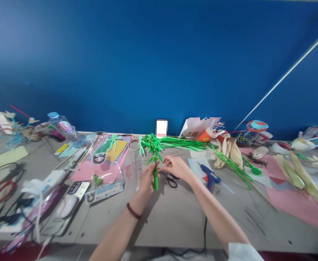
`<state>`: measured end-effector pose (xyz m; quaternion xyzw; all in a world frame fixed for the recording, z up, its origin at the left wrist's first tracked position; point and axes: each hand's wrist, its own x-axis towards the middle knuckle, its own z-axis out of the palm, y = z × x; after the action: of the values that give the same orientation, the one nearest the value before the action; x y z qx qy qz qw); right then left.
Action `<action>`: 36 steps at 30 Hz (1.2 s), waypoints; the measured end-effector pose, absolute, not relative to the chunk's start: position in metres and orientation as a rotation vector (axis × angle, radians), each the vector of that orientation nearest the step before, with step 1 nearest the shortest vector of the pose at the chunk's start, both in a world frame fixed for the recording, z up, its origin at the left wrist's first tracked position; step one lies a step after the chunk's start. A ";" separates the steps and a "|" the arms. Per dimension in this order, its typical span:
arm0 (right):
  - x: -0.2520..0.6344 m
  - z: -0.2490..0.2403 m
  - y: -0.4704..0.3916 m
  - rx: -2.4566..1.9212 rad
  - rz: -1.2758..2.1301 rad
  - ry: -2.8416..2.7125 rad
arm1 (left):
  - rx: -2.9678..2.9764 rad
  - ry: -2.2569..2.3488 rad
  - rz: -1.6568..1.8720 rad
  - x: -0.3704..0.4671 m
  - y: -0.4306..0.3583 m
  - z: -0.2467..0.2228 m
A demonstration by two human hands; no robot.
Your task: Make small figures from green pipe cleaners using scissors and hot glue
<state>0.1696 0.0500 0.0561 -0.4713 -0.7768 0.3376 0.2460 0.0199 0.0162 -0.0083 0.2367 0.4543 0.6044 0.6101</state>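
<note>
Green fuzzy pipe cleaners [155, 179], twisted into a short upright stem with a round knob on top, stand in my left hand [148, 178], whose fingers are wrapped round them. My right hand [176, 167] comes in from the right with its fingers curled and its thumb and fingertips close together beside the stem. What those fingertips hold, if anything, is too small to make out. Just behind lies a pile of green pipe cleaner pieces [151, 144], with long green pipe cleaners [186, 143] to its right. Black scissors [172, 182] lie beneath my right hand.
A blue glue gun [210, 177] lies right of my right hand, its cord near the front edge. A clear ruler [138, 170] and pink paper [107, 172] lie to the left, with a phone [78, 189] beyond. Dried husks [235, 154] and paper cups [206, 135] stand at right.
</note>
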 end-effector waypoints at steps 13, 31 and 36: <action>0.187 0.068 0.054 -1.282 0.788 -2.277 | 0.628 1.111 1.410 0.019 0.018 -0.010; 0.187 0.053 0.062 -1.243 0.824 -2.227 | 0.540 1.096 1.426 0.021 0.015 0.001; 0.188 0.051 0.063 -1.246 0.838 -2.232 | 0.580 1.088 1.438 0.019 0.013 0.000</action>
<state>0.1876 0.0630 0.0508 -0.4515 -0.8087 0.3036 0.2236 0.0193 0.0133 0.0002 0.2485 0.4663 0.6163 0.5840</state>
